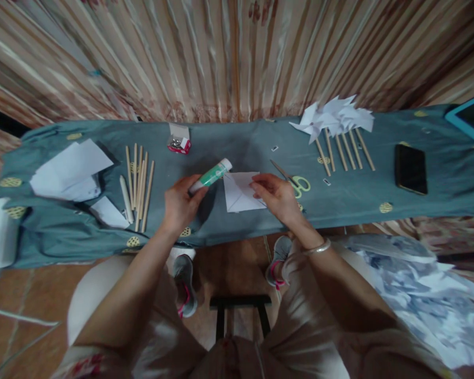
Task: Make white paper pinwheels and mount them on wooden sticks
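Observation:
My left hand (183, 205) is closed around a green and white glue stick (210, 177), its white end tilted up toward the paper. In front of me a white paper square (239, 196) lies on the cloth, with lines running diagonally across it. My right hand (277, 195) is at the right part of this square, thumb and fingers pinched on the paper; the fingers hide that part. Just beyond my right hand lie scissors (300, 185) with yellow-green handles.
Left on the cloth-covered table (205, 226) are a stack of paper (67, 176), wooden sticks (141, 184) and a small red box (179, 139) of metal pieces. Several paper pinwheels (335, 118) and a phone (411, 168) lie right. A bag of paper scraps (418, 295) stands below.

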Tool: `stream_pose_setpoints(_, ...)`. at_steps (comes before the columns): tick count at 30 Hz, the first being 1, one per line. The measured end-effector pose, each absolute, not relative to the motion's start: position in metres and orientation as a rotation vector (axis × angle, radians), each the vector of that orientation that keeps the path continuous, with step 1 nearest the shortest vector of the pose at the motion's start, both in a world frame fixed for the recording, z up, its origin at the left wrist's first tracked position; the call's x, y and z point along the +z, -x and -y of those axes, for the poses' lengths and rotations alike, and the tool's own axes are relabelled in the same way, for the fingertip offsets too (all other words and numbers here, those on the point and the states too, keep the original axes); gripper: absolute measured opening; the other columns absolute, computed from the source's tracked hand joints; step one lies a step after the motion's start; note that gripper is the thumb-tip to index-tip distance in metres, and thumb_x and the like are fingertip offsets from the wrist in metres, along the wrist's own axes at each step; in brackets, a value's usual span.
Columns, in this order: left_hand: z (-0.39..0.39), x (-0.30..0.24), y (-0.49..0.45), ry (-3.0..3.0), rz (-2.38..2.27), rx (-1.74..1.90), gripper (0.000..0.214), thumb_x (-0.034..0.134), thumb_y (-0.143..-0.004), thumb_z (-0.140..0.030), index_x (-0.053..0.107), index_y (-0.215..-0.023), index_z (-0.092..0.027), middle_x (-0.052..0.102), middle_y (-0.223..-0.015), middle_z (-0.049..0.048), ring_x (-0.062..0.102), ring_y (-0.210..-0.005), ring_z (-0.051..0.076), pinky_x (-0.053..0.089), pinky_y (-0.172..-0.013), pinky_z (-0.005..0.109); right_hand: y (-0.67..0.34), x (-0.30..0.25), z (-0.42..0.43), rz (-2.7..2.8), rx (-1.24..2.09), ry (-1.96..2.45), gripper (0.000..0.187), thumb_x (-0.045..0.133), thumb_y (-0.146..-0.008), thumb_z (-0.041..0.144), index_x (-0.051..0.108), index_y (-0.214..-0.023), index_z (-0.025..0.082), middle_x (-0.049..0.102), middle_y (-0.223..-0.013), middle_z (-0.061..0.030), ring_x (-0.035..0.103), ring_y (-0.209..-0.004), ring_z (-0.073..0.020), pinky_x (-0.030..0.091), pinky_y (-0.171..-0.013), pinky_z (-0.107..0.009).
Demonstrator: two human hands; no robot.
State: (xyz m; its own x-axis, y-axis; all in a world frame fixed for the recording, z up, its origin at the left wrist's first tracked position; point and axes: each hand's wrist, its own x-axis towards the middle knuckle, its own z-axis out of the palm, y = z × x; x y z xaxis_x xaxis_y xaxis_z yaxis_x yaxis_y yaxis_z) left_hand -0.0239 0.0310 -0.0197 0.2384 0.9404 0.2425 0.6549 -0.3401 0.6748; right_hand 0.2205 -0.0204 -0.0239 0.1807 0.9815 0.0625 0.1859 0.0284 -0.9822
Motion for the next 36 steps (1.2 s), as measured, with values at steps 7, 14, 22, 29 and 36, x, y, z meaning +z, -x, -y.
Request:
stream_pose_setpoints(7, -0.03, -0.017, 0.038, -2.455, -1.556, 0.764, 0.047, 0.065, -0.085, -0.035, 0.062, -0.127, -0.016, 0.066, -0.124, 0.014, 0.057, -0.115, 0.033, 0.045, -0.099, 0.048, -0.236, -0.028, 0.049, 1.885, 0.379, 1.471, 0.02, 0.053, -0.093, 0.024, 0.072, -0.1, 0.019, 0.073, -0.109, -0.0109, 0.066, -0.101, -0.0262, 0.051, -0.095, -0.044)
stream_pose_setpoints(14, -0.018, -0.026, 0.011, -2.758, -1.002, 0.585, 0.031, 0.056, -0.091, -0.017, 0.067, -0.119, -0.024, 0.066, -0.127, 0.0074, 0.054, -0.121, 0.027, 0.045, -0.102, 0.046, -0.235, -0.033, 0.06, 2.01, 0.222, 1.465, 0.024, 0.053, -0.092, 0.022, 0.069, -0.111, 0.017, 0.068, -0.124, -0.0131, 0.062, -0.113, -0.0276, 0.053, -0.099, -0.046)
stream_pose_setpoints(22, -0.025, -0.037, -0.001, -2.822, -0.832, 0.61, 0.02, 0.057, -0.094, -0.02, 0.071, -0.108, -0.021, 0.073, -0.111, 0.0069, 0.06, -0.112, 0.025, 0.049, -0.096, 0.043, -0.241, -0.033, 0.062, 1.954, 0.256, 1.498, 0.024, 0.054, -0.093, 0.025, 0.068, -0.111, 0.019, 0.07, -0.121, -0.0118, 0.065, -0.111, -0.0272, 0.052, -0.1, -0.049)
stream_pose_setpoints(29, -0.024, -0.038, -0.006, -2.912, -0.812, 0.604, 0.022, 0.053, -0.096, -0.02, 0.07, -0.11, -0.018, 0.073, -0.109, 0.0078, 0.063, -0.102, 0.024, 0.052, -0.087, 0.038, -0.245, -0.029, 0.062, 1.917, 0.205, 1.482, 0.024, 0.056, -0.093, 0.026, 0.068, -0.11, 0.017, 0.07, -0.122, -0.0133, 0.065, -0.111, -0.027, 0.053, -0.098, -0.047)
stream_pose_setpoints(36, -0.027, -0.036, -0.011, -2.874, -0.852, 0.57, 0.022, 0.053, -0.096, -0.023, 0.07, -0.108, -0.018, 0.072, -0.106, 0.0089, 0.062, -0.098, 0.023, 0.053, -0.086, 0.038, -0.243, -0.029, 0.062, 1.983, 0.234, 1.483, 0.027, 0.055, -0.093, 0.028, 0.066, -0.116, 0.018, 0.068, -0.127, -0.0132, 0.062, -0.117, -0.028, 0.052, -0.1, -0.049)
